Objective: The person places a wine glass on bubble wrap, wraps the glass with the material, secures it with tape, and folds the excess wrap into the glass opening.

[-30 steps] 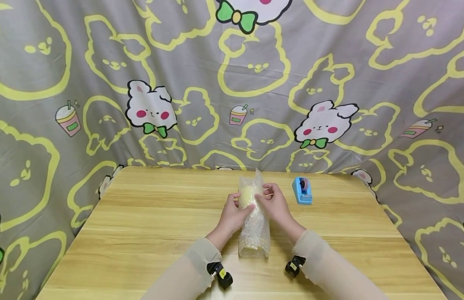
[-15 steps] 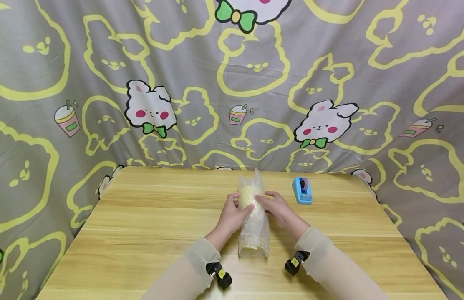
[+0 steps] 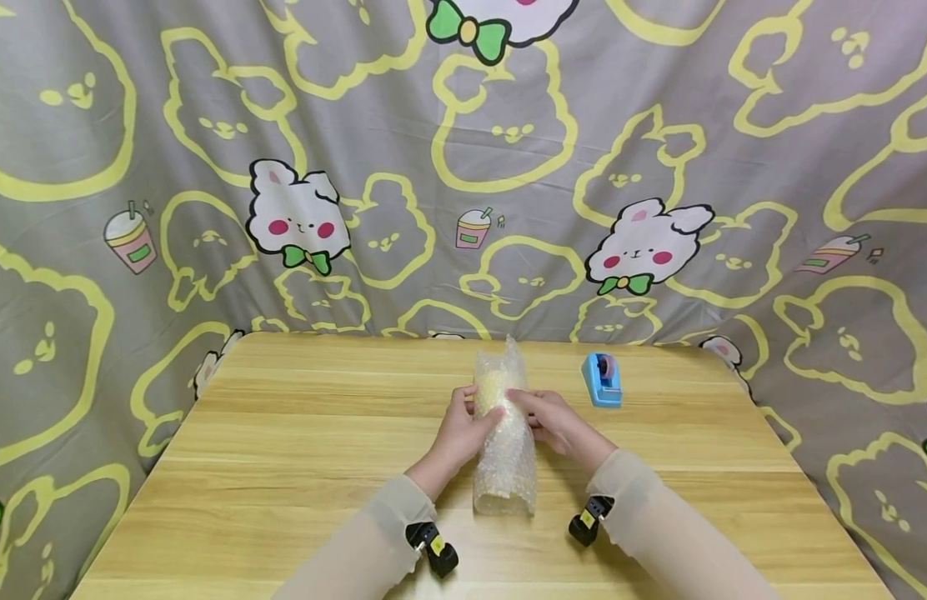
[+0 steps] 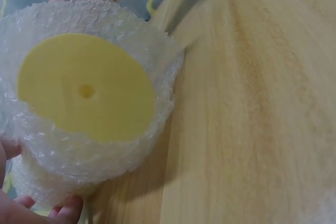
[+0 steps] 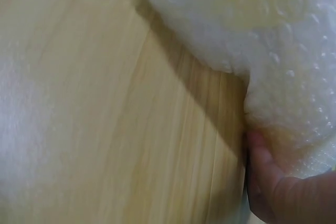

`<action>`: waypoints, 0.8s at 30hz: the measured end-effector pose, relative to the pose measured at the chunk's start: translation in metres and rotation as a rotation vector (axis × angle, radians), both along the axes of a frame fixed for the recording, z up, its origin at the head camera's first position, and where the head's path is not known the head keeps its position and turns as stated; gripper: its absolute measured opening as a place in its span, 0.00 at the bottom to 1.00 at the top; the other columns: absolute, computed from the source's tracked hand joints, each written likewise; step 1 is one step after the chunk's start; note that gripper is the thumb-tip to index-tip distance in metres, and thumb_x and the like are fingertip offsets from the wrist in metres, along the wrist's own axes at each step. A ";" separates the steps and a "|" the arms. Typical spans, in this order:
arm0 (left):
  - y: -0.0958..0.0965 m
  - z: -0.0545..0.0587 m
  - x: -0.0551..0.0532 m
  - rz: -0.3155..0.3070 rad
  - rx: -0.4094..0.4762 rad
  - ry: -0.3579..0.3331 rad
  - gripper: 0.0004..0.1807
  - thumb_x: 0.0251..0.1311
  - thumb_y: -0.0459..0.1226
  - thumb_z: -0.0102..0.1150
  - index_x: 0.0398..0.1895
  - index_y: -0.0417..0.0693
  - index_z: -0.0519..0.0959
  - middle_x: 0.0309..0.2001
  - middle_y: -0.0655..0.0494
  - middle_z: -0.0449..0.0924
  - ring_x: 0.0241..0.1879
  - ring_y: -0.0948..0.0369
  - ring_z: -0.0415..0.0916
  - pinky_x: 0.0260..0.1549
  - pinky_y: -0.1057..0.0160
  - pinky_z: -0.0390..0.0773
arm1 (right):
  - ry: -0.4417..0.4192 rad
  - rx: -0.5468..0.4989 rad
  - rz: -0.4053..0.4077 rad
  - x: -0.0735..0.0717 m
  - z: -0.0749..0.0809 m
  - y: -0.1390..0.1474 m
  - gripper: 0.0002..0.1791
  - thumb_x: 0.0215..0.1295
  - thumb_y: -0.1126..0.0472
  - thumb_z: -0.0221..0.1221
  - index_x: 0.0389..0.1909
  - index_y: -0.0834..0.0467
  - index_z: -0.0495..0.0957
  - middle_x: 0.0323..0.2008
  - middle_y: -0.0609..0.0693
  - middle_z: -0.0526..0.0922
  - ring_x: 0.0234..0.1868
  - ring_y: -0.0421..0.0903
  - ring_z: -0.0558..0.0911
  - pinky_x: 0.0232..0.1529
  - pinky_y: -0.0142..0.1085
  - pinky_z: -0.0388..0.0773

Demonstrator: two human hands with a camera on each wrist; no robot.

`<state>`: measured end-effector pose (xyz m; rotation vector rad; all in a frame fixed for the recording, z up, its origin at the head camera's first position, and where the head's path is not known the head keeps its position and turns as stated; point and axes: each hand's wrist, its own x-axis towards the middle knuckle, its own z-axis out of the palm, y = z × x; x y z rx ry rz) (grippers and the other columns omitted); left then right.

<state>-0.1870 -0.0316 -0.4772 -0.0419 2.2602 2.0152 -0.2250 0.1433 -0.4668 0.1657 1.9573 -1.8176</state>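
A roll of bubble wrap (image 3: pixel 506 467) lies lengthwise on the table around a pale yellow object. In the left wrist view, the end of that yellow object (image 4: pixel 113 72) is a flat round face with a small dimple at its centre. On the roll's left side, my left hand (image 3: pixel 463 429) holds it, thumb across the top and fingers at the side. My right hand (image 3: pixel 559 423) grips the opposite side with its thumb on top; its other fingers are partly hidden by the wrap. Bubble wrap extends past both ends of the yellow object.
A light blue tape dispenser (image 3: pixel 603 381) with a roll of tape stands at the back right of the wooden table (image 3: pixel 321 450). A grey patterned curtain (image 3: pixel 403 125) hangs behind the table and along both sides.
My right hand's fingers have slid down the roll's right side, towards me, while its thumb stays on top. The left hand and the roll have hardly moved.
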 end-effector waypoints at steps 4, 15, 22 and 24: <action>0.000 0.002 0.000 0.001 0.027 -0.018 0.34 0.68 0.41 0.61 0.70 0.38 0.59 0.54 0.38 0.71 0.48 0.50 0.77 0.45 0.54 0.81 | 0.000 0.004 0.001 -0.001 0.000 -0.001 0.33 0.72 0.47 0.58 0.63 0.72 0.69 0.47 0.59 0.82 0.42 0.46 0.83 0.46 0.41 0.83; -0.002 0.010 -0.010 0.062 -0.229 0.007 0.36 0.66 0.60 0.56 0.61 0.40 0.68 0.48 0.43 0.74 0.43 0.51 0.75 0.42 0.52 0.76 | 0.012 0.015 -0.047 0.004 -0.002 -0.004 0.32 0.71 0.48 0.59 0.60 0.72 0.70 0.46 0.58 0.81 0.42 0.46 0.82 0.46 0.40 0.82; 0.001 0.014 -0.020 0.093 -0.352 0.010 0.39 0.61 0.66 0.57 0.55 0.40 0.70 0.49 0.42 0.79 0.44 0.50 0.77 0.44 0.49 0.77 | 0.020 0.008 -0.058 0.004 -0.003 -0.005 0.30 0.71 0.48 0.60 0.57 0.71 0.71 0.46 0.58 0.82 0.42 0.46 0.82 0.48 0.41 0.82; 0.003 0.015 -0.022 0.100 -0.366 0.008 0.40 0.60 0.66 0.57 0.54 0.40 0.70 0.47 0.42 0.79 0.42 0.50 0.77 0.43 0.49 0.77 | 0.020 0.010 -0.062 0.004 -0.003 -0.004 0.30 0.70 0.48 0.60 0.56 0.71 0.72 0.45 0.58 0.82 0.41 0.46 0.82 0.47 0.40 0.82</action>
